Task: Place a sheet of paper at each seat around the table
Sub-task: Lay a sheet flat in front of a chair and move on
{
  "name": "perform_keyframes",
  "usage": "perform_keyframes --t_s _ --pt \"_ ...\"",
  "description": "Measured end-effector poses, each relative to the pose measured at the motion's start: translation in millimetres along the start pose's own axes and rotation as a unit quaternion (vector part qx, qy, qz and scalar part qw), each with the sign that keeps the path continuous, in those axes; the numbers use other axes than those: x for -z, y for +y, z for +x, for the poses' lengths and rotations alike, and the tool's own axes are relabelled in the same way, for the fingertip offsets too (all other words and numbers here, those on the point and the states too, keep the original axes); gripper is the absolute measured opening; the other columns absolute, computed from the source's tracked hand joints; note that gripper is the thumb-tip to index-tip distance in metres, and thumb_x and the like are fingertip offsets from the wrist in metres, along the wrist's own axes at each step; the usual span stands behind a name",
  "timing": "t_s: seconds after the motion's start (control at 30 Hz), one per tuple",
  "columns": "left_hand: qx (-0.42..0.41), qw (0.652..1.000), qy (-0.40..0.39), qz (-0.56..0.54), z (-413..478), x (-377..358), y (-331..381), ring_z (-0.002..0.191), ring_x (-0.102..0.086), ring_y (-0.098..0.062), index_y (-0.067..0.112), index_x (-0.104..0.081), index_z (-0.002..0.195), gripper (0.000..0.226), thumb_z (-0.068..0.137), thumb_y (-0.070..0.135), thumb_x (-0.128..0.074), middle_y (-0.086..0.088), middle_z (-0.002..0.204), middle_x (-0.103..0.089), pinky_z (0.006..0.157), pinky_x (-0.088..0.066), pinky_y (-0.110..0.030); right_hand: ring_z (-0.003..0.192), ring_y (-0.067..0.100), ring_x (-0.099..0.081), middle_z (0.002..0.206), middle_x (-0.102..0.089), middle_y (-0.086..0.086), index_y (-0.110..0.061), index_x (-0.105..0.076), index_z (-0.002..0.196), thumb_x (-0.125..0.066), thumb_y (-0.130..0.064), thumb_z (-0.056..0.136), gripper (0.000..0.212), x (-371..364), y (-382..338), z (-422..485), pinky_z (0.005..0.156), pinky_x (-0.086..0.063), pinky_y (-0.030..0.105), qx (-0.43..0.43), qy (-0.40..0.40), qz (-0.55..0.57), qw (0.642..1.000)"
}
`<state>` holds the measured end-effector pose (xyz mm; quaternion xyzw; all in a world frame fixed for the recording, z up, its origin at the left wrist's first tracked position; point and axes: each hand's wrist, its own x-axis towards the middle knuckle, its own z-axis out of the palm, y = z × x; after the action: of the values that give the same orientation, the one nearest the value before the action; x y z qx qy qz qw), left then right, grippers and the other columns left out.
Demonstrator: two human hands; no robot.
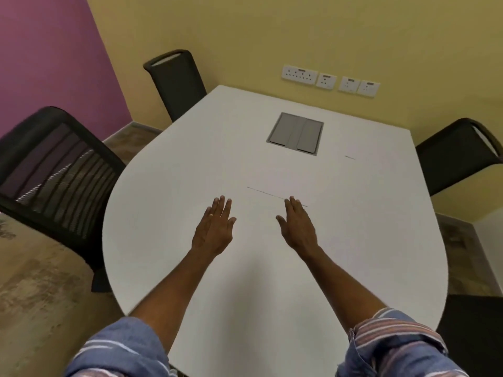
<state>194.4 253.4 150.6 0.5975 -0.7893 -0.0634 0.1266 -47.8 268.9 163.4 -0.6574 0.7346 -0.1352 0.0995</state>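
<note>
Both hands hover palm down over the white table (168,186), fingers spread and holding nothing. My left hand (215,227) wears a ring. My right hand (298,227) reaches with its fingertips to a thin dark line, which looks like the far edge of a white sheet of paper (258,210) lying flat between the hands. The sheet's other edges do not show against the white top. A second short dark line (349,157), nearer the right chair, may be the edge of another sheet; I cannot tell.
Black chairs stand at the left (54,170), at the far left corner (177,83) and at the right (457,156). A dark shape (473,336) sits at the near right. A grey cable hatch (295,133) is set into the table. Wall sockets (329,80) are behind it.
</note>
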Motion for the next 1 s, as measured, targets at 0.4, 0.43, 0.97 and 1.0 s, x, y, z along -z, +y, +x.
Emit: perform_keyframes --t_s 0.4,0.43,0.97,1.0 --pt "-0.143 0.985 -0.095 -0.021 114.7 -34.2 -21.5 0.155 -0.003 -0.021 0.011 -0.01 0.158 0.058 0.107 0.034 -0.026 -0.009 0.167 -0.007 0.126 -0.008 -0.037 0.154 0.024 -0.015 0.166 -0.018 0.01 -0.007 -0.023 0.156 -0.042 -0.033 0.105 0.06 -23.7 29.4 47.1 0.124 -0.017 0.036 -0.131 0.032 0.012 0.991" --pt "-0.146 0.984 -0.1 -0.02 123.8 -37.8 -24.0 0.155 -0.003 -0.022 0.011 -0.01 0.158 0.058 0.107 0.033 -0.026 -0.009 0.167 -0.007 0.126 -0.008 -0.037 0.154 0.024 -0.016 0.165 -0.018 0.01 -0.007 -0.024 0.156 -0.042 -0.032 0.105 0.059 -26.0 32.3 52.1 0.124 -0.018 0.036 -0.131 0.034 0.009 0.991" --pt "-0.192 0.973 -0.125 0.029 247.9 -132.1 4.9 0.154 -0.004 -0.027 0.009 -0.01 0.158 0.058 0.107 0.034 -0.023 -0.012 0.166 -0.008 0.125 -0.011 -0.04 0.15 0.022 -0.028 0.162 -0.029 0.006 -0.012 -0.031 0.154 -0.042 -0.022 0.106 0.051 -89.8 93.7 164.4 0.118 -0.034 0.037 -0.087 -0.01 -0.024 0.996" --pt "-0.195 0.972 -0.125 0.028 256.9 -138.2 9.4 0.154 -0.005 -0.027 0.008 -0.011 0.158 0.057 0.107 0.033 -0.023 -0.012 0.166 -0.008 0.125 -0.011 -0.041 0.149 0.022 -0.031 0.162 -0.031 0.005 -0.012 -0.032 0.154 -0.041 -0.019 0.106 0.049 -94.4 102.2 169.9 0.117 -0.035 0.038 -0.082 -0.012 -0.031 0.996"
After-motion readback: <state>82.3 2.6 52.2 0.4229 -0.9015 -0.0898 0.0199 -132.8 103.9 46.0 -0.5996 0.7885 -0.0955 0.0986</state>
